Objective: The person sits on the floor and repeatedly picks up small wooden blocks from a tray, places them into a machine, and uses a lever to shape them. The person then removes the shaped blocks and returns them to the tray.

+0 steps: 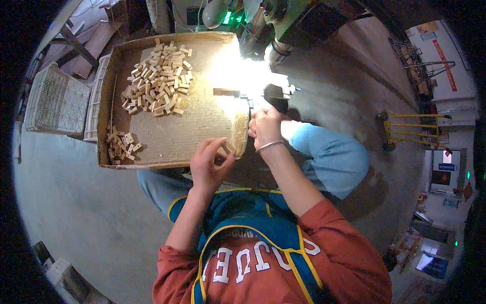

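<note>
My left hand (208,161) is over the near edge of a shallow cardboard box (178,133), pinching a small wooden block (229,147) between thumb and fingers. Curled into a fist, my right hand (267,123) is at the near side of a machine (281,81), just below its black rounded part (276,97). It seems to grip a machine part, which the fingers hide. A large heap of small wooden blocks (159,81) lies in the far left of the box. Several blocks with holes (122,146) form a smaller pile in the near left corner.
Glare from a lamp washes out much of the machine and the box's right end. White plastic crates (57,100) stand left of the box. A yellow-railed trolley (414,127) is on the concrete floor at right. My knee (330,155) is beside the machine.
</note>
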The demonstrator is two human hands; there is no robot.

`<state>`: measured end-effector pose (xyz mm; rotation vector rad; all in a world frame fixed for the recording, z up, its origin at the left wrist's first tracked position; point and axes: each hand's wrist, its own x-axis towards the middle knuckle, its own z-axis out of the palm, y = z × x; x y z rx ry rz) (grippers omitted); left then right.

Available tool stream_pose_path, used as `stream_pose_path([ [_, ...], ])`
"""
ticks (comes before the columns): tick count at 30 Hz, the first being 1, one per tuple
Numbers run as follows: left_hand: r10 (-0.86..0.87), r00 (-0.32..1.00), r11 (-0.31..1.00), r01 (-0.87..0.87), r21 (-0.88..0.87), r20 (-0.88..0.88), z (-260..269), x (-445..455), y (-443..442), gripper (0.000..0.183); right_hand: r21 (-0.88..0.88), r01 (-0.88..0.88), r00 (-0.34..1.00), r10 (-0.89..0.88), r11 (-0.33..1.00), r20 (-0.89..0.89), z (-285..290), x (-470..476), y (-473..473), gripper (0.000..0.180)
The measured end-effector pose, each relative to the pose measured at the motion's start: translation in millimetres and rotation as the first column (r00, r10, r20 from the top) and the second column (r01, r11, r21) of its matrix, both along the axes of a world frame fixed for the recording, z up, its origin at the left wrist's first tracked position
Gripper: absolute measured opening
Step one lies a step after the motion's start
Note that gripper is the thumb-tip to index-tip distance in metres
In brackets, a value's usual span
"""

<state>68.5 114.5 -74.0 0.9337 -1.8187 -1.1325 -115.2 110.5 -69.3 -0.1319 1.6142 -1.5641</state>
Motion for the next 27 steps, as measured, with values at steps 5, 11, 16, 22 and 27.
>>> stream_pose_path([
  [5, 0.002, 0.999, 0.999, 0.000, 0.052, -0.035, 5, 1, -1, 0.035, 0.002, 0.054, 0.995, -0.053, 0.999, -0.088, 10, -5, 11, 0.036],
  [11, 0.002, 0.999, 0.992, 0.004, 0.129, -0.050, 8, 0, -2, 0.033, -0.178, -0.135, 0.988, 0.147, 0.975, 0.055, 17, 5, -1, 0.006],
  [16, 0.057, 0.995, 0.998, -0.054, 0.038, -0.076, 5, 0, -4, 0.033, -0.129, 0.014, 0.999, -0.007, 0.992, 0.054, 21, 10, -6, 0.010],
  [22, 0.151, 0.972, 0.962, -0.102, 0.255, -0.181, 6, 0, -4, 0.033, -0.103, 0.145, 0.983, -0.132, 0.984, 0.125, 29, 21, -8, 0.022],
  [27, 0.239, 0.938, 0.949, -0.170, 0.267, -0.250, 24, 4, -28, 0.035, -0.087, -0.318, 0.948, 0.318, 0.944, -0.012, 28, 40, -6, 0.038],
])
